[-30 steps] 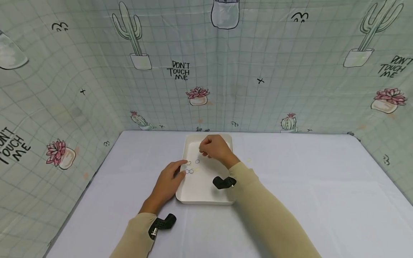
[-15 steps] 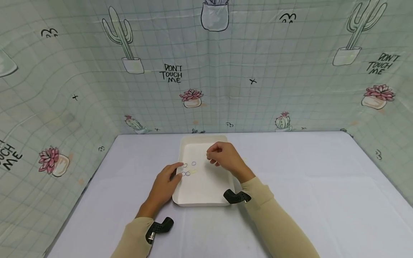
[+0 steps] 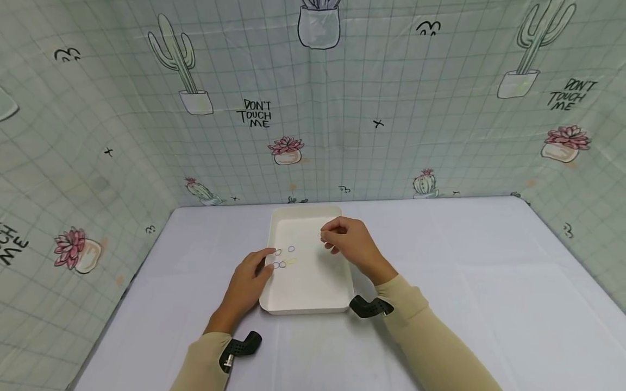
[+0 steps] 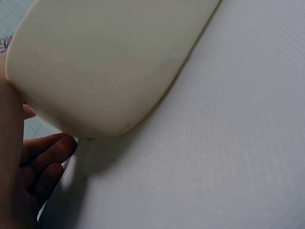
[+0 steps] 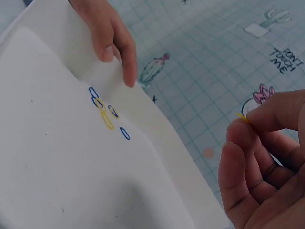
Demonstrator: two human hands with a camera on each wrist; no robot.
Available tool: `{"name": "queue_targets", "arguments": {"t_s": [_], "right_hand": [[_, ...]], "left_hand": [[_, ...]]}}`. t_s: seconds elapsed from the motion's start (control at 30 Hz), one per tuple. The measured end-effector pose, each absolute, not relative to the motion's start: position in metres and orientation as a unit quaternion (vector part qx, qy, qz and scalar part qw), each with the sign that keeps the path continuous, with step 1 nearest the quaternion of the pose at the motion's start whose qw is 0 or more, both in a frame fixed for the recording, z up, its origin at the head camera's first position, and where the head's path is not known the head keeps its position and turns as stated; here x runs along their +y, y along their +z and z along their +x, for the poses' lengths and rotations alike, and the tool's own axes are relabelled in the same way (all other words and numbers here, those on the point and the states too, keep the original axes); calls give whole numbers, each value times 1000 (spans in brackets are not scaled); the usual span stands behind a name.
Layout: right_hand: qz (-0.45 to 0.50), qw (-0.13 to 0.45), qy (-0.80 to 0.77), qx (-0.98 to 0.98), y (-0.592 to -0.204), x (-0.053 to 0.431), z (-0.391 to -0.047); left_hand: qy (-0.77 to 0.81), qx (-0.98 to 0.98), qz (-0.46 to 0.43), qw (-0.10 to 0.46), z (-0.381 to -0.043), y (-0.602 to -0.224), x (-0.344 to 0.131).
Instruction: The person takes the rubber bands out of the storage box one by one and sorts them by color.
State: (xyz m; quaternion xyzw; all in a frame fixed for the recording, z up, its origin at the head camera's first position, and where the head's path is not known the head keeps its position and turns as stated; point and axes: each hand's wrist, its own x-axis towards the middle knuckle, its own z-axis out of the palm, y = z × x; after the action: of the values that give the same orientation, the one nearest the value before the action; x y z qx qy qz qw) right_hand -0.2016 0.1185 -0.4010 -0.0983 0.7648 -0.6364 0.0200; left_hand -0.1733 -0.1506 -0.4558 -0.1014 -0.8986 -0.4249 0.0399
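Observation:
A shallow white tray [image 3: 308, 293] lies on the table, with several small thin rubber bands inside near its left wall. Among them are a lone blue rubber band [image 5: 125, 133] and a yellow rubber band [image 5: 111, 126]; some overlap. My left hand [image 3: 246, 279] holds the tray's left rim, thumb and index finger over the edge; its other fingers curl against the outer wall in the left wrist view. Above the tray's right side, my right hand [image 3: 354, 244] pinches a yellow rubber band [image 5: 241, 116] between thumb and index finger, most of it hidden by the fingertips.
White cloth covers the table [image 3: 464, 282] around the tray. A printed grid curtain [image 3: 342, 108] with cactus drawings rises behind the table and along its sides. Black wrist cameras sit on both sleeves.
My right hand has moved right and toward me, from the tray's far middle to its right side. The left hand stays at the rim. The head view has shifted slightly.

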Motion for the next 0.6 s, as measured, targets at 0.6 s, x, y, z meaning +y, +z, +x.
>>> {"name": "queue_targets", "arguments": {"t_s": [0.6], "right_hand": [[-62,42,-668,741,-413,172,-189]], "left_hand": [[-427,-899,-96,37,-173,-454,-150]]}}
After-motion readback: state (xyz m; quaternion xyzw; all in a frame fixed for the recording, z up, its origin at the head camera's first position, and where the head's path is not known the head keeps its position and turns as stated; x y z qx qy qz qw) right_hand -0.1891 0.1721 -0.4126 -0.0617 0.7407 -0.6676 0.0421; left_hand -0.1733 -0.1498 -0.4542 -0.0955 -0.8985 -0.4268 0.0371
